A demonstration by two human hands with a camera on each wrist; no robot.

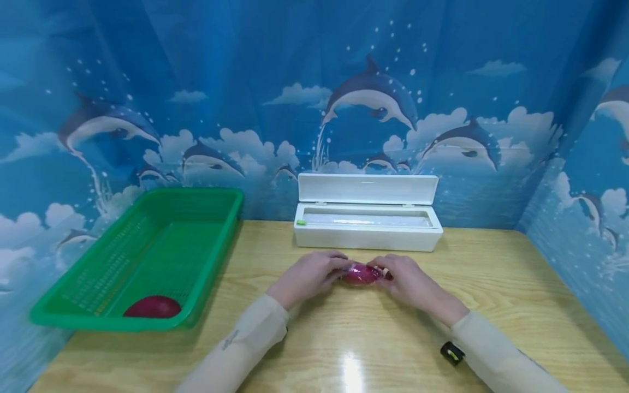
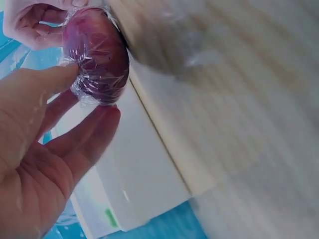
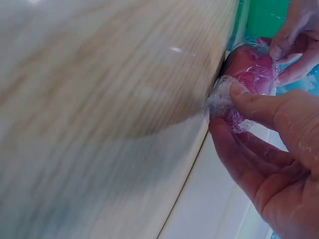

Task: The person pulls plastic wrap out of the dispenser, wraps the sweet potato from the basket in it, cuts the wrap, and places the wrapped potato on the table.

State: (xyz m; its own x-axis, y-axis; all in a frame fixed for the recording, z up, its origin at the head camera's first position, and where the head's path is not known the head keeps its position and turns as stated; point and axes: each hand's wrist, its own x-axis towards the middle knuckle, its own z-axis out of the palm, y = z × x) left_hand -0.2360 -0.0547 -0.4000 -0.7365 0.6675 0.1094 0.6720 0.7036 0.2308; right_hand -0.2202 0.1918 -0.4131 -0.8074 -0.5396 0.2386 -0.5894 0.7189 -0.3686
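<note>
A smooth purple-red oval (image 1: 361,274), like a fruit or vegetable, is wrapped in clear cling film and held just above the table between both hands. My left hand (image 1: 314,273) pinches its left end, thumb on the film and fingers curled beneath. At the opposite end, my right hand (image 1: 408,281) pinches bunched film (image 3: 222,99) between thumb and fingers. In the left wrist view the film looks wrinkled over the purple-red oval (image 2: 97,55). Right behind the hands stands a white cling film box (image 1: 368,238), lid up, with a green slider (image 1: 301,222) at its left end.
At the left, a green basket (image 1: 211,273) holds another dark red oval (image 1: 153,307) in its near corner. The wooden table (image 1: 516,289) reaches back to a blue dolphin-print curtain (image 1: 275,71), which also runs along the right side.
</note>
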